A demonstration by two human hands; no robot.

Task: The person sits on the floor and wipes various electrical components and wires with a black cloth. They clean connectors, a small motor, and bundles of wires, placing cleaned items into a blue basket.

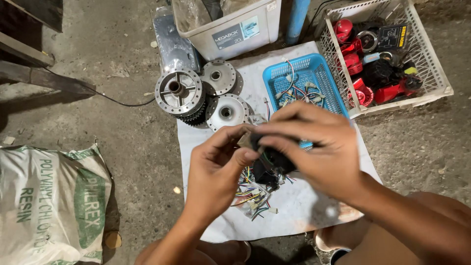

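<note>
Head view: at the far left a white woven sack with green lettering is cut off by the frame edge, and dark wooden beams are only partly seen above it. On the concrete floor a white sheet is spread; at its upper left corner three round metal hub parts are laid, overlapping one another. Behind them a clear plastic-wrapped package is leaned beside a whitish storage bin with a small rectangular label; its contents are hard to make out through the cloudy wall. The left hand and right hand are brought together over the sheet, fingers closed on a small black wired part, which is largely hidden by the right hand. Below it a tangle of coloured wires is lying on the sheet. A blue mesh basket holding more wired connectors is partly covered by the right hand. At the right a white slotted crate is filled with red and black round parts.
</note>
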